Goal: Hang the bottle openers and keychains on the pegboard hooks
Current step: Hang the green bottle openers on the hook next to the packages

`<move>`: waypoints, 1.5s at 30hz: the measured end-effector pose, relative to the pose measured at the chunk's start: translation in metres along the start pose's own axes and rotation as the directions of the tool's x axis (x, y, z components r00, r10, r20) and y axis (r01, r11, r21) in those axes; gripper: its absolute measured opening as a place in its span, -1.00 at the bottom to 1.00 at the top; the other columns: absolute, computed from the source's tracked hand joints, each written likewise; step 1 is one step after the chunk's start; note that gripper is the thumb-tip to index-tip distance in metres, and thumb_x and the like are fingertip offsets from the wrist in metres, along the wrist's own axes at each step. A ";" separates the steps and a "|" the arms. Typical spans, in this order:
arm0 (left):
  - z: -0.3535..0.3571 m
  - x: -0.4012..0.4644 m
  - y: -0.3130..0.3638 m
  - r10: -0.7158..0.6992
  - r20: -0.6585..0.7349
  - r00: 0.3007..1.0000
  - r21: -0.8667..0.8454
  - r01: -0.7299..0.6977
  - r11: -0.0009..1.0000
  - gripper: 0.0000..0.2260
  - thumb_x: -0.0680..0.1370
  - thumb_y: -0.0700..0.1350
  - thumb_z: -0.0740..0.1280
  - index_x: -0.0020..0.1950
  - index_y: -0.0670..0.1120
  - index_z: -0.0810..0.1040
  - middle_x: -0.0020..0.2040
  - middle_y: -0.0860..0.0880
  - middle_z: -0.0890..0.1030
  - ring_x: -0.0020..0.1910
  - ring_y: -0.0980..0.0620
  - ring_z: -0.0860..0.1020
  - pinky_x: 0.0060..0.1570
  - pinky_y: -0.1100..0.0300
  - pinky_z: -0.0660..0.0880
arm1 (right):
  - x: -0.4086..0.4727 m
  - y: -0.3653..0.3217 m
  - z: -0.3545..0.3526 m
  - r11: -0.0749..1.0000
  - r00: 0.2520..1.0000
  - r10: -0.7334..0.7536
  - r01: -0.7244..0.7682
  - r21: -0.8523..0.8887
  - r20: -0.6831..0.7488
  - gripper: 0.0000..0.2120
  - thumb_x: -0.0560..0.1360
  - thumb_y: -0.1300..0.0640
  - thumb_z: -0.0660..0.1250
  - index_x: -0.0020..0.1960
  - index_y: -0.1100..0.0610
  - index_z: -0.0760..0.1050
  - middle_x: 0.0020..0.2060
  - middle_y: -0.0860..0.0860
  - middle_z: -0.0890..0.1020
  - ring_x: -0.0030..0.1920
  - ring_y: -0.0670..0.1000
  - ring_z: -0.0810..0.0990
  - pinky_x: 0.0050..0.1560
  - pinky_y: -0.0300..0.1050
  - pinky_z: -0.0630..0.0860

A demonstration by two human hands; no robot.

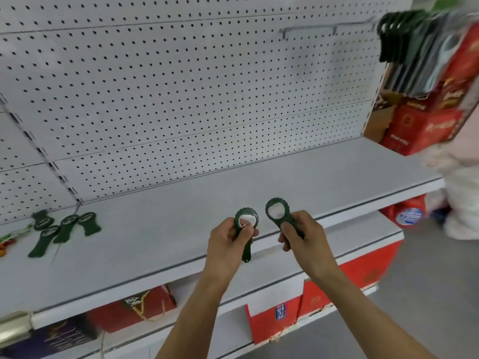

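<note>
- Above the front edge of the grey shelf (181,208) we hold two dark green bottle openers, one in each hand, side by side and not touching.
- Our left hand (228,242) is closed around the handle of the left opener (246,224), thumb pressed against its round head; the handle's tip pokes out below the fist.
- Our right hand (300,237) pinches the right opener (278,212) by its handle, ring end tilted up and to the left, with the shelf showing through the ring.
- Further left on the shelf lie more loose openers (64,229) in a small cluster, with what look like coloured keychains (7,242) at the frame's edge, too blurred to make out.
- Behind the shelf rises the white pegboard (181,86); a bare wire hook (324,25) sticks out near its upper right.
- At upper right a bunch of hung openers (404,40) dangles, blurred.
- Red boxes (425,125) are stacked beside the pegboard's right end, and more red cartons (285,312) sit on the lower shelf beneath our forearms.
</note>
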State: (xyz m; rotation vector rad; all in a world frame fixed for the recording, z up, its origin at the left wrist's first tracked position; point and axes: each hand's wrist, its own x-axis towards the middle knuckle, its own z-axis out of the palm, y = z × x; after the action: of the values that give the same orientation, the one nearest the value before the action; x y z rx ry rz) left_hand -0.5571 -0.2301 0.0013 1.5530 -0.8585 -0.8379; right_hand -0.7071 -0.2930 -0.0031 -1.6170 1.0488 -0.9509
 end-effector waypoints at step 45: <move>0.331 0.185 0.201 0.333 -0.123 0.935 -0.188 -0.351 0.917 -0.80 0.53 -0.23 0.37 0.05 0.03 0.50 -0.14 0.01 0.73 -0.19 -0.03 0.69 -0.22 0.21 0.63 | 0.285 -0.086 -0.351 0.799 0.844 -0.467 0.531 0.284 -0.264 -0.93 0.57 0.23 0.29 -0.04 0.15 0.54 -0.37 0.03 0.63 -0.38 -0.01 0.52 -0.47 -0.24 0.37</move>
State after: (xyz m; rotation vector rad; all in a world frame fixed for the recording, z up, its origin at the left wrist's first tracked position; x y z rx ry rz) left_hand -0.7725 -0.5720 0.1458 1.2022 -0.9146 -0.5779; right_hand -0.9206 -0.6487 0.1952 -1.5482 0.5128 -1.5724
